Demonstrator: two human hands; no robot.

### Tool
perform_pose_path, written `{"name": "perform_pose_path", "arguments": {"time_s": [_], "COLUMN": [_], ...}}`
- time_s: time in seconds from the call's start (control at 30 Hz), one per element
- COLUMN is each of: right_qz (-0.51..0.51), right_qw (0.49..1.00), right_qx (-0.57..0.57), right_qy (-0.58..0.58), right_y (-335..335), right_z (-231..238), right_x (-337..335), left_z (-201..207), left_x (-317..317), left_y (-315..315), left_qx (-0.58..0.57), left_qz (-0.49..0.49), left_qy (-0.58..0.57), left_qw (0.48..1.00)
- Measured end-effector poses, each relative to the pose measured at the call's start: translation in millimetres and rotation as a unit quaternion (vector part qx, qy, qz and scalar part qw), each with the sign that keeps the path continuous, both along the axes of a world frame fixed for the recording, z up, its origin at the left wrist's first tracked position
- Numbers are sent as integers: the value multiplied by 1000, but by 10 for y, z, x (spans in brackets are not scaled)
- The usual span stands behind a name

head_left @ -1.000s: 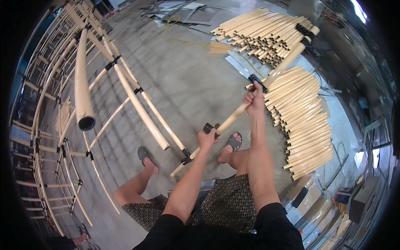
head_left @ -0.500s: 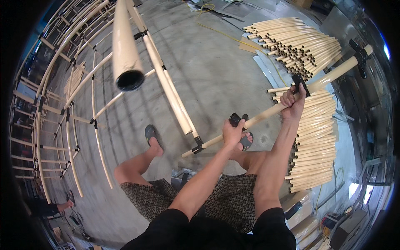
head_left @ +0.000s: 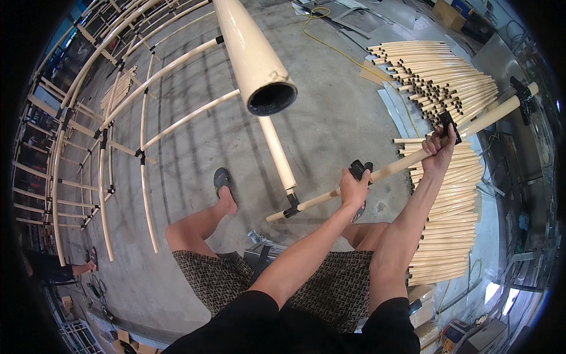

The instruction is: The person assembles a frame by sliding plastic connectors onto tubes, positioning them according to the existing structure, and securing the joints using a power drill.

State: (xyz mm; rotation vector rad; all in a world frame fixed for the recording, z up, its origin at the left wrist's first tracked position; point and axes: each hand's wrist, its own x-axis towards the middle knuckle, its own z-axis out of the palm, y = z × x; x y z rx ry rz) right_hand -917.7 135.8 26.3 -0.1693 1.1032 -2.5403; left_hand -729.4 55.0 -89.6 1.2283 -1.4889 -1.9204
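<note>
A long cream pipe slants from the floor in front of me up to the right. My left hand is closed round a black pipe connector on its middle stretch. Farther up, my right hand is closed on another black pipe connector, fingers curled at the pipe. Another black joint near the lower end links it to a cream pipe running away from me. A further black joint sits near its upper end. Both palms are hidden.
A thick pipe's open end juts toward me overhead. On the left stands a large frame of jointed pipes. Stacks of cut pipes lie at right, and a yellow cable crosses the floor. Another person's leg shows at far left.
The whole view has shifted, so most things sit farther right. The overhead pipe end has moved right and looks larger. Both hands keep their grip at about the same places on the pipe.
</note>
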Motion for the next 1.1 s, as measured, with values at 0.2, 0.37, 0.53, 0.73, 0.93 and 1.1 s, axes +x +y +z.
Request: {"name": "perform_pose_path", "arguments": {"time_s": [0.2,0.37,0.53,0.73,0.93,1.1], "right_qz": [-93,-187,93,3,74,85], "right_qw": [995,976,989,997,987,987], "right_qx": [40,107,-74,-11,-12,-1], "right_qy": [-8,-16,91,79,140,137], "right_y": [-45,-204,74,39,-154,-120], "right_z": [94,304,318,596,890,918], "right_x": [121,295,273,580,1227,1434], "left_z": [18,318,-57,357,520,624], "left_x": [63,129,60,346,789,1018], "left_y": [51,-91,57,52,49,31], "left_qx": [-13,-23,-131,-32,58,88], "left_qz": [-7,-66,-3,-39,57,78], "left_qy": [6,-33,-1,37,155,184], "left_qw": [1000,997,991,998,985,976]}}
